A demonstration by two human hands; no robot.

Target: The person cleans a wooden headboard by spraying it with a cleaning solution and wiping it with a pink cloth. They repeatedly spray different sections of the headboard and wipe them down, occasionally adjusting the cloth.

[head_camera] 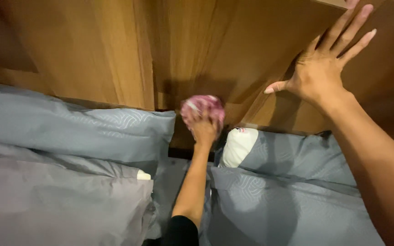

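One pink and white cloth, bunched into a ball, is pressed against the wooden headboard low down, in the gap between two pillows. The left hand reaches up from below, its fingers curled tight around the cloth and holding it to the wood. Up and to the right, the right hand lies flat on the same headboard, fingers spread wide and holding nothing, the bare forearm running down to the lower right corner. Just left of the cloth sits a grey pillow with a faint wave pattern; just right of it lies another grey pillow, its white inner cushion showing at the open end of the case. A dark sleeve covers the left arm near the bottom edge
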